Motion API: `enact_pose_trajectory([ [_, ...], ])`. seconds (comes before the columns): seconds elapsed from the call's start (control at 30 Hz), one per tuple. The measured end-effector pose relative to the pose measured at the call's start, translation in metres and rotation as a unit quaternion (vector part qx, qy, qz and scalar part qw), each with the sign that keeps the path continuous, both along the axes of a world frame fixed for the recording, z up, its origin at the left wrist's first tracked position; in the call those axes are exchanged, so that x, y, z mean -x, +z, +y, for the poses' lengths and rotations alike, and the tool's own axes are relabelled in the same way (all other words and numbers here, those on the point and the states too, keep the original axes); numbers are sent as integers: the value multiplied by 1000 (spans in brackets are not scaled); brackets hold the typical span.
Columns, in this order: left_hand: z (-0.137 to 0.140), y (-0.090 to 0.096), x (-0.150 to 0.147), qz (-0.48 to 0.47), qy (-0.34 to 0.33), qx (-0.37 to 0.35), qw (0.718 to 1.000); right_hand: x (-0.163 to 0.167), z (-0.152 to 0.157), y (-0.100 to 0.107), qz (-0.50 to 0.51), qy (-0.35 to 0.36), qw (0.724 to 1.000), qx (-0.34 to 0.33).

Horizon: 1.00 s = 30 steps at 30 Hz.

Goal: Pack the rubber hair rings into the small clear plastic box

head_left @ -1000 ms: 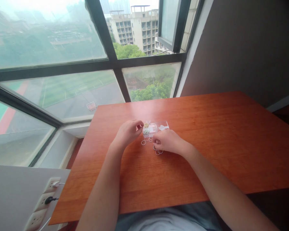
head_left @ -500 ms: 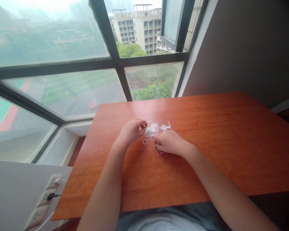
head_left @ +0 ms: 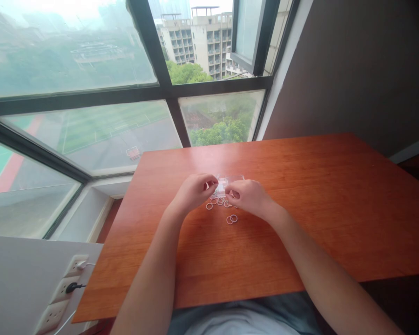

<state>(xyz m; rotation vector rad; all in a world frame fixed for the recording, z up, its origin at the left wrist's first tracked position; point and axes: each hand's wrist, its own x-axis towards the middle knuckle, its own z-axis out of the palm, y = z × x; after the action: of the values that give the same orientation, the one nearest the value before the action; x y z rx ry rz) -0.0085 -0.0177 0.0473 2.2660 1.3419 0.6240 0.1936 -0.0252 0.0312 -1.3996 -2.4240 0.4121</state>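
A small clear plastic box with its lid folded out to the right lies on the wooden table, partly covered by both hands. My left hand is at the box's left side, thumb and fingertips pinched together; what lies between them is too small to make out. At the box's front right, my right hand also has its fingers closed in a pinch, with its contents hidden. Several thin pale rings lie in a row in front of the box. Two overlapping rings rest nearer to me.
The reddish-brown table stretches out to the right. Behind it are dark-framed windows. Wall sockets with a black plug and a white plug are at the lower left, below the table's left edge.
My right hand has lifted away from the rings near me and moved up toward the box, uncovering the overlapping pair. My left hand has shifted slightly right, over the box's left part.
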Motion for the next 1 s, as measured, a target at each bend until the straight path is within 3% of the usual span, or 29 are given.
enact_pose_trajectory([
  [0.2,-5,-1,-12,-99,-28,82,991,-2,4,-3,82,-81,991,-64],
  [0.37,-6,-2,-18,-124,-37,85,988,0,2,-5,100,-79,988,-83],
  [0.8,0,0,4,38,30,-10,999,-6,5,-6,79,-80,992,-64],
  [1.0,-1,3,7,40,25,15,999,-5,6,-5,74,-61,994,-44],
])
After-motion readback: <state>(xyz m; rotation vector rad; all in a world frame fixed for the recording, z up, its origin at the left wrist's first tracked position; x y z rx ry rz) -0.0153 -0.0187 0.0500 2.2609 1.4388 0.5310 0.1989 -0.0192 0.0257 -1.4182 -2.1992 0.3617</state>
